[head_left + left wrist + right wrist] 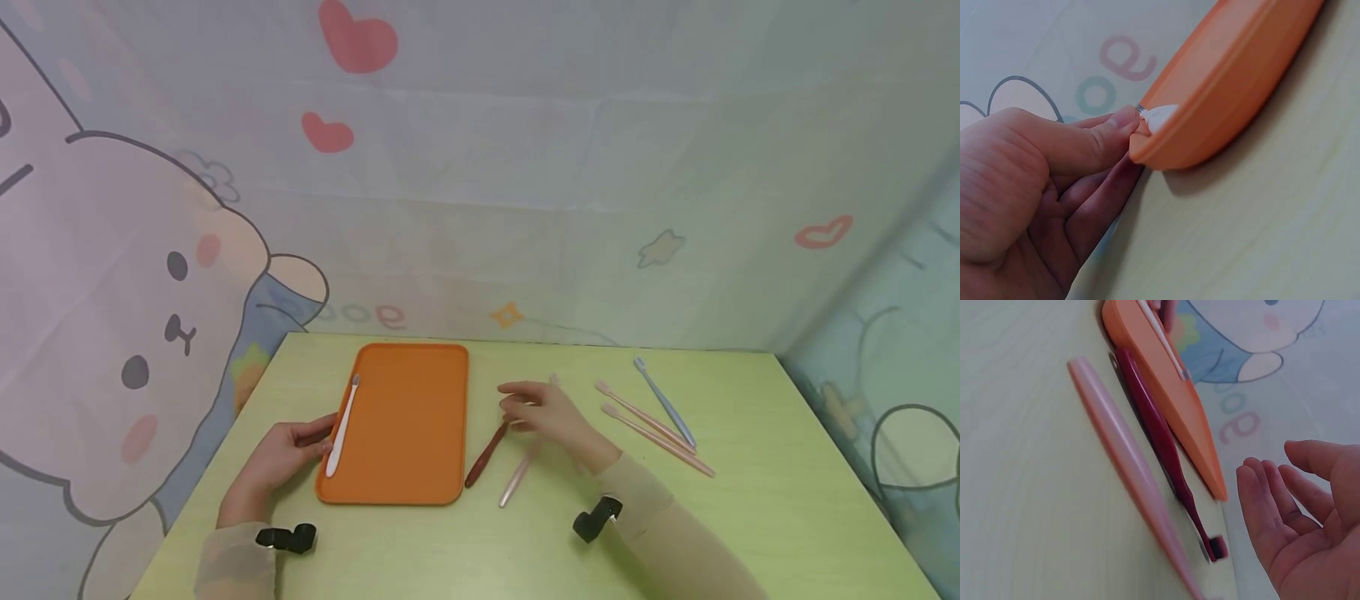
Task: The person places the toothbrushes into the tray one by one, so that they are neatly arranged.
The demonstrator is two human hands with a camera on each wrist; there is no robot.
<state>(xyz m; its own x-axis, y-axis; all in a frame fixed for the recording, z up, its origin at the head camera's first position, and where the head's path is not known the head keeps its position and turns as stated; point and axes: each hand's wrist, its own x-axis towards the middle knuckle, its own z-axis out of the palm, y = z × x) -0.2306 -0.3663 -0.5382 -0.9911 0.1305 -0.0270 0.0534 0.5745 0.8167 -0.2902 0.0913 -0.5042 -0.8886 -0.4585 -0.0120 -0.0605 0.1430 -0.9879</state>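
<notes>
Steadying a flat orange rectangular tray with a raised rim (408, 425), a person's left hand (281, 458) pinches the tray's left edge, thumb over the rim and fingers below. Inside the tray, along that same side and just beside the thumb, lies a slim white toothbrush (341, 437), its head pointing away from the person.

The right hand (551, 417) hovers over the pale yellow-green table (450, 550), holding nothing, its thumb set apart from loosely bent fingers. Nearest to it is a dark red toothbrush with a glossy handle (487, 454), lying on the table just outside the tray's right edge; from above, its head end is hidden by the fingers, while the right wrist view shows that head apart from the fingertips. A glossy pale pink toothbrush (517, 483) lies beside it, partly under the hand. Farther right are two more pink toothbrushes (662, 442) and a blue one (666, 403).

The step in hand seems to be positioning over the dark red brush; grasping it would call for lowering the fingers and closing them around its slender neck.
</notes>
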